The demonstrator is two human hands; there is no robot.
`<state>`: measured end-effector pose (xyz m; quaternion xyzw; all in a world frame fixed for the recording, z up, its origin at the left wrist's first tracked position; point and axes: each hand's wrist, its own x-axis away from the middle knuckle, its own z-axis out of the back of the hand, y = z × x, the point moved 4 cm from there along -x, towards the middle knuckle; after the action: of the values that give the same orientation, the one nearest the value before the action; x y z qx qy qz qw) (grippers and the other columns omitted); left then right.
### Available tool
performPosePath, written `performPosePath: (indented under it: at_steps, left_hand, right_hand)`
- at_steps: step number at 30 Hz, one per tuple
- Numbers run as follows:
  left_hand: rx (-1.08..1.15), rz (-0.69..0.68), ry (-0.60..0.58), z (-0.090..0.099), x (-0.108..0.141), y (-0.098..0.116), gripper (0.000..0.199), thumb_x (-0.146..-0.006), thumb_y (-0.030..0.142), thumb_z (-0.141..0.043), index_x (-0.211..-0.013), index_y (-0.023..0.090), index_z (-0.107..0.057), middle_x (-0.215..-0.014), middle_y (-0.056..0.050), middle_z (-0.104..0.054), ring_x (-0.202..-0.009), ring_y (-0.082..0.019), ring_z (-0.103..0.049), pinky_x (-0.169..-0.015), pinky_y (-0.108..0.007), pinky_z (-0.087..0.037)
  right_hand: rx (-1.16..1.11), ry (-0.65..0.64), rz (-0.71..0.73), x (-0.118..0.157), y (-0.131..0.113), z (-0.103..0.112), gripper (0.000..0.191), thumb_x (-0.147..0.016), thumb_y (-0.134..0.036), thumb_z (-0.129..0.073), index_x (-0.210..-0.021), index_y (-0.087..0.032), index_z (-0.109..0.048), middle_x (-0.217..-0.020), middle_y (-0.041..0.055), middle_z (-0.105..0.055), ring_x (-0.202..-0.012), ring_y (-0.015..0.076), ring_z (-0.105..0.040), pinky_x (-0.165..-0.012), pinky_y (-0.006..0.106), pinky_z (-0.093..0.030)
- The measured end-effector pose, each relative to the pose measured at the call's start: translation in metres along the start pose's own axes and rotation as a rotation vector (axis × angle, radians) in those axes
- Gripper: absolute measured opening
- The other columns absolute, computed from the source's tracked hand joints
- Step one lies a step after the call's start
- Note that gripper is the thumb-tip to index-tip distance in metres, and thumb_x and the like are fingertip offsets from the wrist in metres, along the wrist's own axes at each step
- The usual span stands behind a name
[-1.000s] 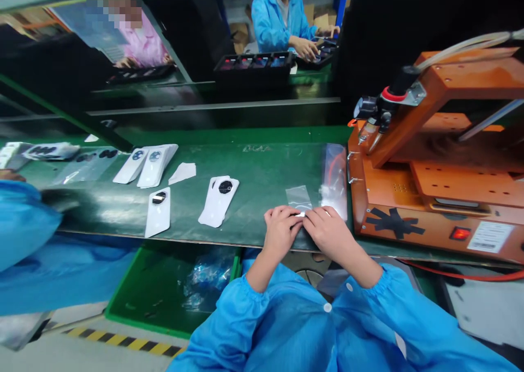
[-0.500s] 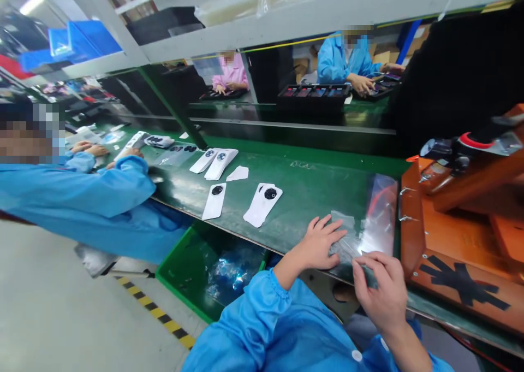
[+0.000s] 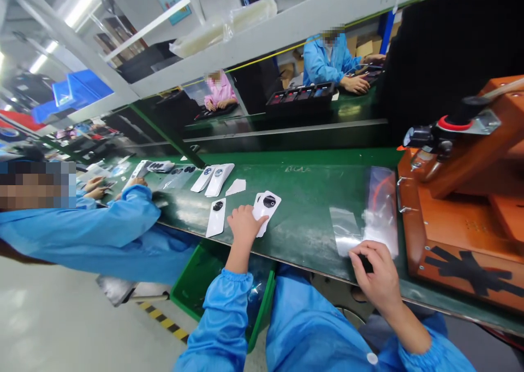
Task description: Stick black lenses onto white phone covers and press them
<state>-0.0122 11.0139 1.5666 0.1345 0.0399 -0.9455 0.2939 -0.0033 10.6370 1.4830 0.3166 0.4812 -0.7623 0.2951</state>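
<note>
My left hand is at the left edge of a small stack of white phone back covers with round black camera areas. Its thumb is spread out over the top cover, and the other fingers lie beside the stack. My right hand pinches the near corner of a clear plastic film between thumb and forefinger. That film lies flat on the green bench. A larger clear plastic sheet lies just beyond my right hand. Left of my left hand rests a single white phone back cover.
An orange machine stands at the right. Stacked white covers and a white paper piece lie farther left on the bench. A green bin sits below the edge. A co-worker's blue sleeve is at the left.
My left hand has gone from the clear film leftward to the white phone back covers. My right hand stays pinched at the film, which now lies flatter. The view has shifted slightly.
</note>
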Motion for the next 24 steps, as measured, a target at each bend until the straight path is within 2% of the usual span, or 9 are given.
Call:
performPosePath:
  at_steps: [4,6,8,11,14,16,18,22,24]
  left_hand:
    - [0.175,0.030,0.015,0.015,0.000,0.001,0.028,-0.093,0.040,-0.059,-0.107,0.019,-0.072,-0.108,-0.013,-0.072,-0.105,-0.032,-0.063,-0.090,-0.045,-0.043]
    - [0.325,0.033,-0.012,0.021,0.006,0.004,0.025,-0.096,0.037,-0.053,-0.098,0.020,-0.072,-0.095,-0.008,-0.075,-0.090,-0.025,-0.067,-0.082,-0.038,-0.046]
    - [0.500,0.001,-0.056,0.021,0.023,0.014,0.025,-0.096,0.039,-0.055,-0.103,0.021,-0.071,-0.086,-0.004,-0.074,-0.078,-0.018,-0.066,-0.075,-0.032,-0.049]
    - [0.786,-0.079,-0.150,0.005,0.065,0.044,0.041,-0.095,0.040,-0.056,-0.132,0.021,-0.060,-0.075,0.002,-0.069,-0.066,-0.013,-0.061,-0.065,-0.025,-0.048]
    - [1.018,-0.078,-0.195,-0.020,0.112,0.073,0.035,-0.097,0.040,-0.053,-0.124,0.019,-0.065,-0.077,0.000,-0.068,-0.063,-0.012,-0.057,-0.059,-0.023,-0.047]
    - [0.993,-0.080,-0.175,-0.030,0.135,0.084,0.029,-0.099,0.038,-0.052,-0.112,0.020,-0.070,-0.084,-0.002,-0.071,-0.066,-0.012,-0.059,-0.062,-0.025,-0.048]
    - [0.818,-0.152,-0.143,-0.030,0.148,0.090,0.030,-0.099,0.036,-0.052,-0.118,0.022,-0.070,-0.092,-0.003,-0.074,-0.070,-0.014,-0.063,-0.068,-0.028,-0.050]
    - [0.475,-0.426,-0.141,-0.009,0.149,0.088,0.040,-0.100,0.042,-0.053,-0.132,0.020,-0.065,-0.106,-0.009,-0.075,-0.088,-0.023,-0.067,-0.080,-0.036,-0.052]
    - [0.401,-0.567,-0.152,0.000,0.146,0.080,0.047,-0.099,0.050,-0.054,-0.134,0.020,-0.064,-0.121,-0.011,-0.071,-0.105,-0.027,-0.065,-0.092,-0.041,-0.051]
  right_hand:
    - [-0.010,-0.012,-0.012,0.000,0.000,-0.001,0.011,-0.092,-0.016,-0.067,-0.102,-0.019,-0.064,-0.101,0.0076,-0.060,-0.097,0.0218,-0.059,-0.085,0.040,-0.050]
    - [-0.035,-0.027,-0.024,-0.002,-0.004,0.001,0.009,-0.092,-0.016,-0.066,-0.099,-0.019,-0.064,-0.099,0.0072,-0.060,-0.096,0.0215,-0.058,-0.085,0.039,-0.049]
    - [-0.069,-0.033,-0.086,-0.009,-0.009,0.004,0.004,-0.092,-0.017,-0.065,-0.095,-0.019,-0.064,-0.098,0.0065,-0.059,-0.095,0.0208,-0.058,-0.084,0.039,-0.049]
    - [-0.130,-0.050,-0.261,-0.024,-0.015,0.005,0.007,-0.094,-0.021,-0.064,-0.086,-0.020,-0.064,-0.095,0.0049,-0.060,-0.088,0.0180,-0.057,-0.076,0.034,-0.047]
    - [-0.211,-0.105,-0.405,-0.041,-0.012,-0.004,0.014,-0.092,-0.026,-0.064,-0.080,-0.020,-0.066,-0.092,0.0037,-0.061,-0.077,0.0150,-0.054,-0.067,0.031,-0.045]
    - [-0.259,-0.154,-0.464,-0.049,-0.004,-0.013,0.017,-0.091,-0.028,-0.065,-0.077,-0.019,-0.068,-0.089,0.0038,-0.062,-0.075,0.0147,-0.054,-0.064,0.030,-0.043]
    - [-0.272,-0.194,-0.494,-0.053,0.005,-0.023,0.018,-0.089,-0.030,-0.065,-0.076,-0.019,-0.069,-0.088,0.0041,-0.061,-0.076,0.0154,-0.055,-0.066,0.031,-0.043]
    - [-0.155,-0.185,-0.441,-0.057,0.017,-0.032,0.016,-0.089,-0.030,-0.065,-0.079,-0.019,-0.071,-0.092,0.0050,-0.061,-0.086,0.0184,-0.058,-0.078,0.035,-0.046]
    - [-0.118,-0.182,-0.410,-0.059,0.018,-0.033,0.017,-0.090,-0.030,-0.064,-0.081,-0.019,-0.071,-0.092,0.0053,-0.061,-0.089,0.0196,-0.058,-0.081,0.036,-0.045]
